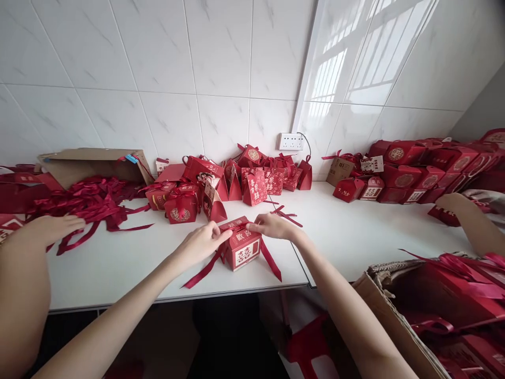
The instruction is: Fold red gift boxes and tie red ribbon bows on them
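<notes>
A small red gift box [245, 253] with gold and white characters stands upright near the table's front edge. Dark red ribbon [270, 259] runs around its top, with loose tails hanging down on both sides. My left hand [203, 239] pinches the ribbon at the box's upper left. On the upper right, my right hand [272, 225] has its thumb and fingers closed on the ribbon beside the top flap. The middle of the ribbon, between my two hands, lies across the top of the box.
Finished-looking red boxes [254, 187] stand along the wall. A ribbon pile [98, 200] lies by an open carton [94, 155] at left. Stacked boxes [402, 176] and a full carton [394, 321] are at right. Other people's hands [65, 225] reach in from both sides.
</notes>
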`<state>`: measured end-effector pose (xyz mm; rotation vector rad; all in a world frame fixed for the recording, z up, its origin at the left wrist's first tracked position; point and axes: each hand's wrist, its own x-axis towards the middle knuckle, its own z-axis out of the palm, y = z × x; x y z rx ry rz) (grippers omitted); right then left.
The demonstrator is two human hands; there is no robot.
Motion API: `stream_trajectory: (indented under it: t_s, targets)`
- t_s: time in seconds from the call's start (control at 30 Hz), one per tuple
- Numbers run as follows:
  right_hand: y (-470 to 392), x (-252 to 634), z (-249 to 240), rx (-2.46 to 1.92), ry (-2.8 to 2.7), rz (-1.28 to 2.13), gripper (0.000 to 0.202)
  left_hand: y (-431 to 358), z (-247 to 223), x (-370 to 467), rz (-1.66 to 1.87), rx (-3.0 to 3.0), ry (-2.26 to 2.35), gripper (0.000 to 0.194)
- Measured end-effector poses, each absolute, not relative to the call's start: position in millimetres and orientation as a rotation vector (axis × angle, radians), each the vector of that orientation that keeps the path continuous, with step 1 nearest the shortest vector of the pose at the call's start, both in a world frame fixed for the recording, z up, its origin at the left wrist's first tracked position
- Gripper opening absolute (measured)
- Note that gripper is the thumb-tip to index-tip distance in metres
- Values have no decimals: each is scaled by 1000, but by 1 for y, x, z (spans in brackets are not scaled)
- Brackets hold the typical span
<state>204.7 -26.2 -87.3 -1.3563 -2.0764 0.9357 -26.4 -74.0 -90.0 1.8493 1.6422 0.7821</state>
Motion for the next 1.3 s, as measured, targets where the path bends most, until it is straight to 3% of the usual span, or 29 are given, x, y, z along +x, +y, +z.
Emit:
stream_trajectory:
  t_s: [0.33, 0.8, 1.3]
  targets:
    - [-53, 207, -110, -903, -1916, 1597, 48, -66, -99, -45, 551, 1694, 1111, 39]
    - [-64, 216, -131, -928, -1660, 1684, 43, -74, -115, -49, 607, 1538, 1183, 39]
    - [-64, 212, -123, -948, -1738, 1552, 51, -70, -91, -45, 524, 1833, 1258, 31]
